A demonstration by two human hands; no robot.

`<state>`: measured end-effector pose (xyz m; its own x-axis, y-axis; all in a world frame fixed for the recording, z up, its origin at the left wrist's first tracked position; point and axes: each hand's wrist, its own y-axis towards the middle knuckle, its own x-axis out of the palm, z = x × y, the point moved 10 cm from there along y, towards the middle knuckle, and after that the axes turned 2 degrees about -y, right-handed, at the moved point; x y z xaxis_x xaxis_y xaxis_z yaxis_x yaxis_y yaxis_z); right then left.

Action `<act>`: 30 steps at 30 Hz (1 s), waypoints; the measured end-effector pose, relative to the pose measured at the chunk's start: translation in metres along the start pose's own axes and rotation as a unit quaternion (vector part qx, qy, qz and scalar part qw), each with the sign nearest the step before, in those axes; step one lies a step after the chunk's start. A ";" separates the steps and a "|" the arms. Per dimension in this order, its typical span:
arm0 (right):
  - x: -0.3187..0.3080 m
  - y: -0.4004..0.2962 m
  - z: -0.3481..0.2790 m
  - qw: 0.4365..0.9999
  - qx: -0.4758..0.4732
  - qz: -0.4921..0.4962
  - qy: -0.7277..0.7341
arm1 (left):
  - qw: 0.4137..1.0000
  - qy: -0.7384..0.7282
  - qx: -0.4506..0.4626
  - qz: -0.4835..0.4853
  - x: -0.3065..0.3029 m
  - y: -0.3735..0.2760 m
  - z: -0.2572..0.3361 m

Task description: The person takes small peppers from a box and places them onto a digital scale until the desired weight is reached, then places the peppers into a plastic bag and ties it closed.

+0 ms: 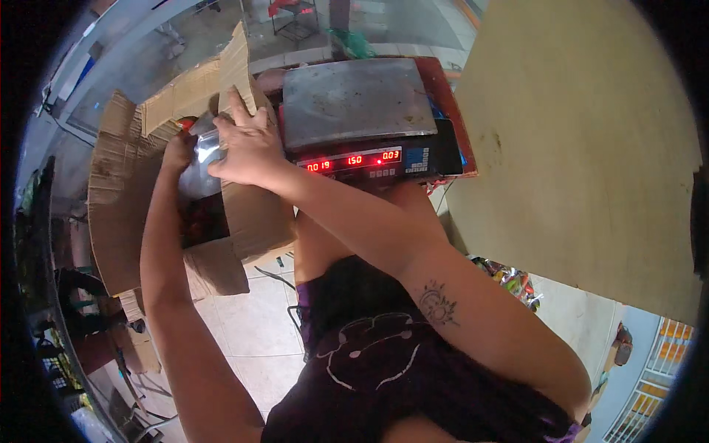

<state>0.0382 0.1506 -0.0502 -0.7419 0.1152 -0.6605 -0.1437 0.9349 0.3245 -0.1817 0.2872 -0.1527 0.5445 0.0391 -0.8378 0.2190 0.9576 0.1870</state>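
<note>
An open cardboard box (260,221) stands at the left with its flaps raised. My left hand (180,150) reaches inside it, at the edge of a clear plastic bag (204,166); its fingertips are partly hidden, beside something red. My right hand (246,141) lies over the box's right flap with its fingers spread, the thumb beside the bag. Whether it presses on the flap is not plain. Dark reddish contents, too dim to name, show low in the box. Right of the box is a digital scale (360,102) with a bare, stained metal plate and lit red digits.
The scale rests on a red surface (465,138). A large pale board (570,138) fills the right side. Beneath its edge lie colourful packets (509,282) near the tiled floor (260,326). A green plastic bag (353,43) lies beyond the scale.
</note>
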 end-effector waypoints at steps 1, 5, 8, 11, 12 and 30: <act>0.003 -0.001 -0.001 1.000 0.006 -0.014 0.008 | 0.998 -0.044 -0.026 -0.043 0.002 0.002 -0.011; -0.013 0.001 0.023 0.999 0.023 0.004 -0.039 | 0.980 0.133 -0.124 -0.076 -0.020 0.020 0.077; -0.012 0.000 0.018 1.000 0.010 -0.003 -0.021 | 0.975 0.198 -0.090 0.035 -0.048 0.020 0.093; 0.004 -0.004 0.001 0.999 0.008 -0.036 0.005 | 0.989 -0.131 0.054 -0.033 -0.038 0.012 0.048; 0.004 -0.003 0.003 1.000 0.007 -0.029 -0.005 | 0.998 0.000 0.047 -0.038 -0.036 0.013 0.051; -0.034 0.019 -0.033 0.992 -0.086 0.059 -0.072 | 0.961 -0.257 -0.040 0.091 -0.100 -0.012 0.160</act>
<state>0.0388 0.1537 0.0013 -0.6611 0.2781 -0.6969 -0.1810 0.8423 0.5078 -0.1097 0.2264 0.0110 0.9008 0.0814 -0.4264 0.0306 0.9679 0.2494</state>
